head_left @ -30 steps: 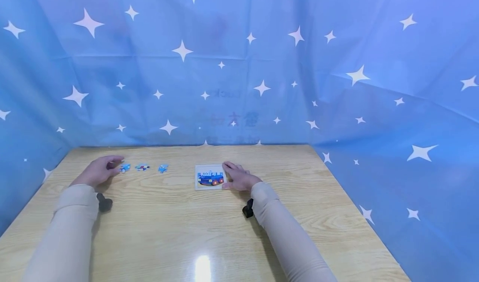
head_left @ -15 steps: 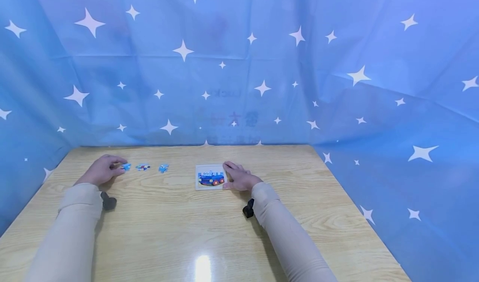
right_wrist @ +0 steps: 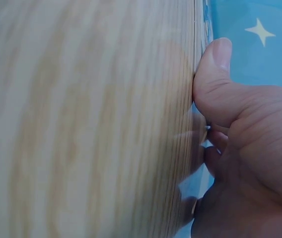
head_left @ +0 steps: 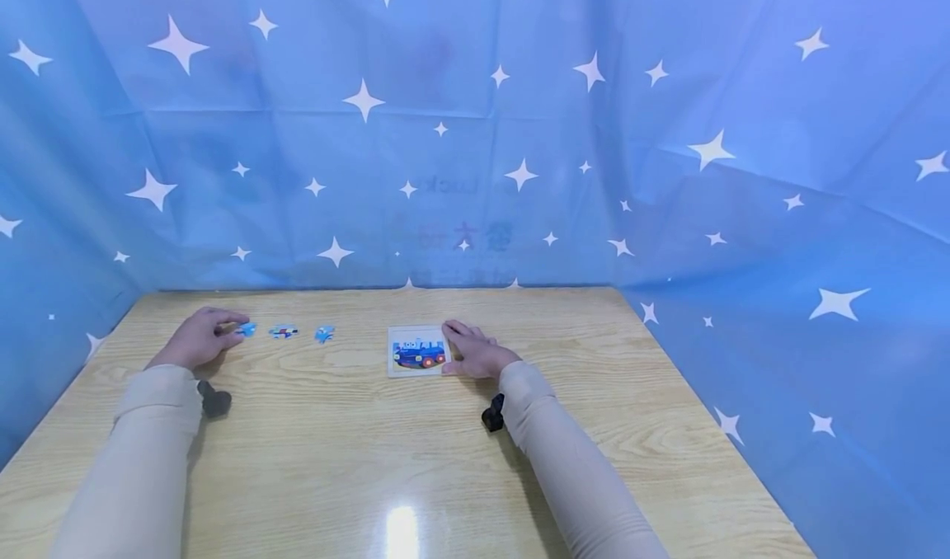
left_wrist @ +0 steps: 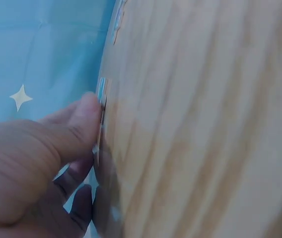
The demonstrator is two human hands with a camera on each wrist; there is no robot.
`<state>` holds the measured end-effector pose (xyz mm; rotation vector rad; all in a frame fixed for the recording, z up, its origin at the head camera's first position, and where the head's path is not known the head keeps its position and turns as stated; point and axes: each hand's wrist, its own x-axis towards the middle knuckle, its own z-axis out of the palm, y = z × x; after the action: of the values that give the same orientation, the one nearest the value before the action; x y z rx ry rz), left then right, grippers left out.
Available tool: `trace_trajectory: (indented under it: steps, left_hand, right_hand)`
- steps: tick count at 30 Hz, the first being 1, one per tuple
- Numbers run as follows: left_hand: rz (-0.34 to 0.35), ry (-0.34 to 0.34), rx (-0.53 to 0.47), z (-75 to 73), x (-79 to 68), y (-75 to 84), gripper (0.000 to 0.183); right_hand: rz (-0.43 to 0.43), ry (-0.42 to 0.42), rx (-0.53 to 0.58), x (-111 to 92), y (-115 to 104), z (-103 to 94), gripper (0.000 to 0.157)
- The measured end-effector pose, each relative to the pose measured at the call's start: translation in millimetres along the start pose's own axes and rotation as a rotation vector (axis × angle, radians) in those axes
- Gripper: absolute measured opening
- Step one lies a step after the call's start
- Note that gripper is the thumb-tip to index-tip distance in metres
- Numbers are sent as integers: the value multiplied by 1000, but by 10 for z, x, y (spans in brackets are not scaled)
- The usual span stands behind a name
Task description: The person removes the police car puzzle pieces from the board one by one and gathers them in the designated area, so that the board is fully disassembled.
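Note:
In the head view my left hand (head_left: 199,338) is at the far left of the table, thumb and fingertips pinching a small blue jigsaw puzzle piece (head_left: 247,329). The left wrist view shows the thumb against this thin piece (left_wrist: 100,134), low over the wood. Just right of it lie two more jigsaw pieces, one multicoloured (head_left: 283,331) and one light blue (head_left: 324,334). My right hand (head_left: 478,353) holds the right edge of a square white-framed puzzle board (head_left: 418,353) picturing a blue vehicle, thumb at the near corner and fingers at the far one.
The light wooden table (head_left: 356,452) ends at a blue curtain (head_left: 460,155) with white stars. Black wrist cameras sit under both cuffs, the left one (head_left: 213,400) and the right one (head_left: 493,415). Light glares off the near tabletop.
My left hand moved slightly right onto the leftmost piece, then shifted back a little left with it. The right hand and the puzzle board stay put.

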<state>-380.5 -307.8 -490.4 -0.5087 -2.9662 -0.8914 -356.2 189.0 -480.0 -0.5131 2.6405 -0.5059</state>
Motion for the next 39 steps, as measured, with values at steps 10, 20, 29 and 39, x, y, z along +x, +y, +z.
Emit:
trace_trajectory:
  steps: [10, 20, 29, 39]
  left_hand:
    - [-56, -34, -115, -49, -63, 43, 56]
    - [35, -26, -120, -73, -32, 391, 50]
    - [81, 30, -138, 10, 43, 741, 49]
    - [124, 35, -153, 93, 86, 1149, 48]
  right_hand:
    - [1, -5, -13, 2, -23, -14, 82]
    - [21, -14, -28, -9, -51, -34, 83]
    - [23, -11, -38, -25, -65, -53, 83]
    - [19, -7, -32, -27, -66, -32, 84]
